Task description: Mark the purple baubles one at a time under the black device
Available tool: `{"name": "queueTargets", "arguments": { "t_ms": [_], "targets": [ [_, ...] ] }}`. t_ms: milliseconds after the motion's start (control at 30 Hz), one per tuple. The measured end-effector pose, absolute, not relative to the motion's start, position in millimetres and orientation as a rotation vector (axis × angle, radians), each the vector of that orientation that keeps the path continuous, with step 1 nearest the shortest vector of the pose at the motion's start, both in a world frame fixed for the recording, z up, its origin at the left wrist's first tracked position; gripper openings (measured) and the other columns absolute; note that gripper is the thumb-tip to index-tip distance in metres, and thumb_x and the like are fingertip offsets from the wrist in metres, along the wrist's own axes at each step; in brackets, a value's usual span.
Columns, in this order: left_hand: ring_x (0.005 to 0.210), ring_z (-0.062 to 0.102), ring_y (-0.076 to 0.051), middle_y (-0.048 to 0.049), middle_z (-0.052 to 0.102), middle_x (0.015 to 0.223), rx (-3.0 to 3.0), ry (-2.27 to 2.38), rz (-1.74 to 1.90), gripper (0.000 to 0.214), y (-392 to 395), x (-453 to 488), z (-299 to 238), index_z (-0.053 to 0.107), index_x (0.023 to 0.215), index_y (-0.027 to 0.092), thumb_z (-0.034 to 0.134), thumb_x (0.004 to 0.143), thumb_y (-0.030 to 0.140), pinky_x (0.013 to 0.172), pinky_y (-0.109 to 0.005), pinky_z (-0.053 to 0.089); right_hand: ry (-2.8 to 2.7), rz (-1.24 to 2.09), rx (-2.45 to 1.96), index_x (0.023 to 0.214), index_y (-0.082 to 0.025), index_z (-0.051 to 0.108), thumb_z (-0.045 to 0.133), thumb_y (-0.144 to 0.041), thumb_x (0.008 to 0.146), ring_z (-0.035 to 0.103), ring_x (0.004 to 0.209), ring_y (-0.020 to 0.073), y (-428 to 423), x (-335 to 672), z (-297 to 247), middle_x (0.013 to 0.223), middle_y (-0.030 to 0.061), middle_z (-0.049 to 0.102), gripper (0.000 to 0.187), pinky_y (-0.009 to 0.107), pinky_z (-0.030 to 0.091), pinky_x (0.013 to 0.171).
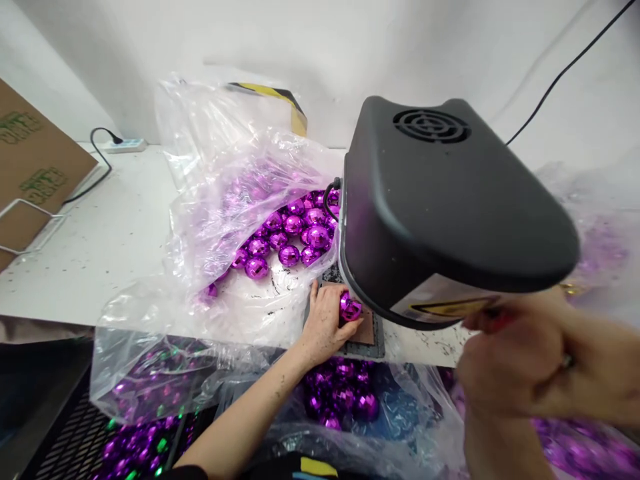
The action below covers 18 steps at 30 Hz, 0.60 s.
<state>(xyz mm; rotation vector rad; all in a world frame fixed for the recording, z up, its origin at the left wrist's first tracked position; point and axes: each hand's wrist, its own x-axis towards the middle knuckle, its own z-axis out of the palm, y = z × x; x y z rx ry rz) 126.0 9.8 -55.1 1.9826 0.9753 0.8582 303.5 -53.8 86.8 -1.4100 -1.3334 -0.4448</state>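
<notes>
My left hand (326, 323) is closed around a shiny purple mirror-ball ornament (351, 306) with small square facets. It rests on a brown pad (364, 328) over a dark base plate (377, 343), below the front edge of a large black machine head (450, 193) with a round vent. My right hand (507, 357), smeared by motion, is curled into a fist by the machine's right side, close to a warning label (453, 308). A bit of red shows at its fingers, and what it grips is hidden.
Many purple balls (289, 255) lie in a clear plastic bag (193, 220) on the white table (75, 280). More purple balls (343, 397) sit in plastic below the table edge. Purple and green pieces (140, 443) fill a black crate at lower left. A cardboard box (35, 173) stands left.
</notes>
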Motion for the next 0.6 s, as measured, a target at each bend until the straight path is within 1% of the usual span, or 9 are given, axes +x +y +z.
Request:
{"name": "queueTargets", "arguments": {
  "t_ms": [100,167,267,300,367,433,500,567,600],
  "targets": [
    [0.120,0.058,-0.033,-0.0119,0.064,0.119,2.036,0.954,0.890,0.043,4.9,117.3,-44.6,0.053,0.129,0.021,0.068,0.090,0.032,0.118,-0.063,0.034,-1.231,-0.489,-1.389,0.078,-0.012,0.062,0.056,-0.030,0.093,0.044,0.066,0.0037,-19.5,309.9,125.1,0.071,-0.0003,0.052,0.024,0.021,0.032,0.064],
    [0.118,0.057,-0.031,-0.0127,0.062,0.123,2.052,0.908,0.890,0.049,-8.4,101.5,-33.3,0.048,0.135,0.020,0.068,0.091,0.031,0.112,-0.056,0.042,-1.214,-0.374,-1.372,0.074,-0.011,0.058,0.056,-0.036,0.091,0.037,0.061,0.0032,1.0,312.1,137.7,0.064,-0.0017,0.045,0.030,0.021,0.027,0.061],
    [0.120,0.056,-0.028,-0.0117,0.057,0.134,2.122,0.801,0.701,0.062,-42.5,72.2,-24.7,0.043,0.141,0.024,0.071,0.086,0.020,0.105,-0.044,0.050,-1.163,-0.270,-1.354,0.070,-0.012,0.055,0.055,-0.039,0.086,0.035,0.059,0.0044,15.4,312.4,140.7,0.060,-0.0017,0.041,0.031,0.023,0.025,0.059],
    [0.120,0.056,-0.027,-0.0107,0.057,0.135,2.167,0.790,0.594,0.066,-54.5,64.0,-25.9,0.044,0.141,0.026,0.072,0.082,0.015,0.104,-0.042,0.051,-1.145,-0.254,-1.350,0.070,-0.012,0.055,0.055,-0.038,0.084,0.035,0.058,0.0048,16.2,312.2,139.6,0.060,-0.0014,0.042,0.030,0.024,0.025,0.059],
    [0.121,0.057,-0.031,-0.0117,0.056,0.139,2.259,0.811,0.380,0.076,-73.2,52.4,-32.0,0.044,0.143,0.028,0.077,0.077,0.010,0.103,-0.046,0.052,-1.128,-0.231,-1.340,0.070,-0.013,0.055,0.054,-0.038,0.082,0.035,0.058,0.0055,14.5,312.0,137.3,0.060,-0.0011,0.042,0.028,0.025,0.025,0.058],
    [0.122,0.056,-0.036,-0.0154,0.055,0.142,2.300,0.832,0.252,0.085,-79.5,46.5,-36.6,0.044,0.145,0.026,0.086,0.072,0.020,0.101,-0.052,0.052,-1.123,-0.223,-1.344,0.070,-0.014,0.054,0.054,-0.040,0.082,0.036,0.058,0.0061,11.4,312.0,136.4,0.061,-0.0009,0.041,0.028,0.025,0.025,0.057],
    [0.122,0.057,-0.037,-0.0169,0.055,0.141,2.276,0.820,0.279,0.089,-69.7,43.4,-32.5,0.045,0.145,0.023,0.091,0.071,0.039,0.102,-0.053,0.053,-1.124,-0.214,-1.380,0.072,-0.014,0.055,0.055,-0.041,0.081,0.037,0.058,0.0063,9.1,312.2,136.7,0.061,-0.0010,0.043,0.028,0.025,0.026,0.056],
    [0.118,0.060,-0.031,-0.0135,0.060,0.134,2.231,0.831,0.406,0.070,-43.8,42.0,-19.2,0.051,0.140,0.023,0.081,0.082,0.048,0.100,-0.046,0.054,-1.125,-0.219,-1.429,0.074,-0.014,0.057,0.056,-0.040,0.080,0.037,0.058,0.0060,7.7,312.4,137.8,0.062,-0.0012,0.045,0.027,0.025,0.027,0.055],
    [0.116,0.061,-0.028,-0.0116,0.063,0.131,2.220,0.867,0.478,0.055,-25.9,42.4,-10.8,0.054,0.136,0.023,0.073,0.090,0.047,0.099,-0.044,0.054,-1.125,-0.227,-1.452,0.074,-0.014,0.058,0.056,-0.039,0.080,0.037,0.058,0.0058,7.3,312.4,138.4,0.062,-0.0013,0.045,0.025,0.024,0.027,0.055]
  ]
}}
